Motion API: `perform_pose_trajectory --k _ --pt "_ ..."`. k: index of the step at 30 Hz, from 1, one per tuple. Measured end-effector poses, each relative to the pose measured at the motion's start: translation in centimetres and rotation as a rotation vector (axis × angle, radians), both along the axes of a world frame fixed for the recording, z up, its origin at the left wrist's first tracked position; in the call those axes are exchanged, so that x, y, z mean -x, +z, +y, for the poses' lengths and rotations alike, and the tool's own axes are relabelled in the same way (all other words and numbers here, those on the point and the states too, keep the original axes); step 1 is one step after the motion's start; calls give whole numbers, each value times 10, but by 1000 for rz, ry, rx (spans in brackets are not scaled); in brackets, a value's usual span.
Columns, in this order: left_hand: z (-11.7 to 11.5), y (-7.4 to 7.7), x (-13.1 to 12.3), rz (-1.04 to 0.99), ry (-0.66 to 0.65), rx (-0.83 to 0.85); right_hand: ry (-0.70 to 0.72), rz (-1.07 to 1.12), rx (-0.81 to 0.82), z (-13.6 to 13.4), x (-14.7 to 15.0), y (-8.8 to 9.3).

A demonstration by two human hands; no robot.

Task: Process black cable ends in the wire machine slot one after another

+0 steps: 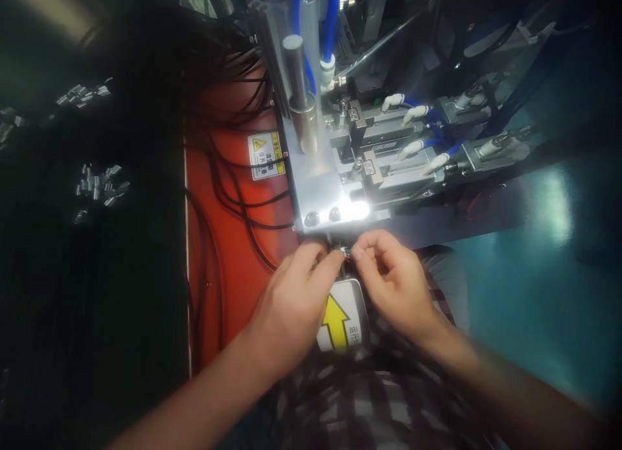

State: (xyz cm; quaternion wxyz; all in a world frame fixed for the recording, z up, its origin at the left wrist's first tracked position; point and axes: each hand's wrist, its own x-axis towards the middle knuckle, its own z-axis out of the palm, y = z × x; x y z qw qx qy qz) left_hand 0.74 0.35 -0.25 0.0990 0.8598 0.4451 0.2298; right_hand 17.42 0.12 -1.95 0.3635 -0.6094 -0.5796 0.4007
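Both my hands meet at the front edge of a metal machine fixture [321, 184]. My left hand [299, 291] is closed in a pinch, its thumb and fingertips at a tiny shiny part [345, 251] with a speck of red beside it. From the other side my right hand [393, 278] pinches close to the same part, thumb against forefinger. The part is too small to name, and fingers cover some of it. Just below the fingertips lies a white plate with a yellow arrow [337, 320].
Pneumatic cylinders [389, 158] with blue hoses stretch to the right. Black cables [238, 204] cross a red-orange surface [204, 275] bearing a warning label [266, 155]. On the dark surface at left lie piles of small shiny metal pieces [101, 184]. An upright metal post [299, 94] rises from the fixture.
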Motion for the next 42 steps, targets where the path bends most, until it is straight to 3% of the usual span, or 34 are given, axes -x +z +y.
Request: perform_pose_trajectory --k 16,42 --pt "1 1 0 -3 -4 31 99 -67 -14 4 -5 6" --pt "1 3 0 -31 5 32 114 -40 9 7 -7 7"
